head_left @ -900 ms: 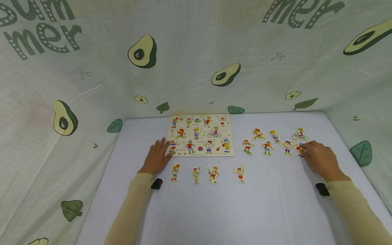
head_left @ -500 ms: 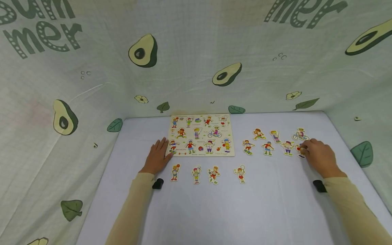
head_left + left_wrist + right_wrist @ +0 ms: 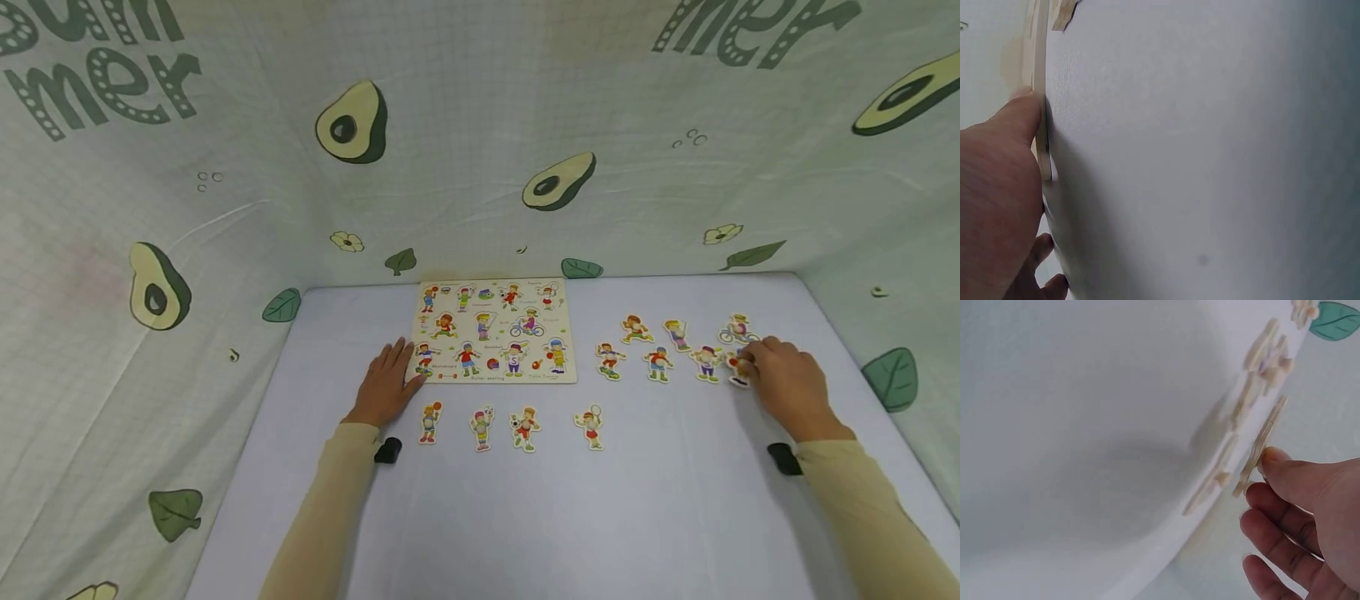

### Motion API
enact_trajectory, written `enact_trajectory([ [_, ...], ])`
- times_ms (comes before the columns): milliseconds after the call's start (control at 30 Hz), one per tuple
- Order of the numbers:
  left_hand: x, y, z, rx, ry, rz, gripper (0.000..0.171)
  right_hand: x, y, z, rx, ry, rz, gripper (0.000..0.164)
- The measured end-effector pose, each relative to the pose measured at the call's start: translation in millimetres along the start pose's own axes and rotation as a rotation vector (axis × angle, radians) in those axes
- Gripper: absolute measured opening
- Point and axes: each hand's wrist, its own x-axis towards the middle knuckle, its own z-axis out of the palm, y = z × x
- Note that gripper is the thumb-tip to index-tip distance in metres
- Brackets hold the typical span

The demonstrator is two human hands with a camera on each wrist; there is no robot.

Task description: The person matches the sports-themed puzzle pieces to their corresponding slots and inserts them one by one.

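My right hand pinches a flat wooden puzzle piece with a painted child between thumb and fingers. In the right wrist view this piece is seen edge-on and clear of the table, its knob at the fingertips. Just beyond lies a cyclist piece, and left of the hand a baseball player piece. My left hand rests flat with straight fingers at the left edge of the puzzle board. The left wrist view has the thumb against the board's side.
Several loose pieces lie right of the board, among them a runner and a skateboarder. A spaced row, including a soccer player and a tennis player, lies in front of it. A printed cloth hangs behind the table.
My right hand has shifted slightly, and the piece in its fingers shows at a different tilt. The left hand stays at the board's edge.
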Motion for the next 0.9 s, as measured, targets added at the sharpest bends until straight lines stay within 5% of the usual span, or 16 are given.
enact_trajectory([
  [333, -1.7, 2.6, 0.2, -0.01, 0.022, 0.004, 0.075, 4, -38, -12, 0.032, 0.09, -0.067, 0.019],
  [900, -2.6, 5.1, 0.3, -0.004, -0.001, -0.03, 0.076, 29, -128, -2, 0.084, 0.107, -0.246, 0.017],
])
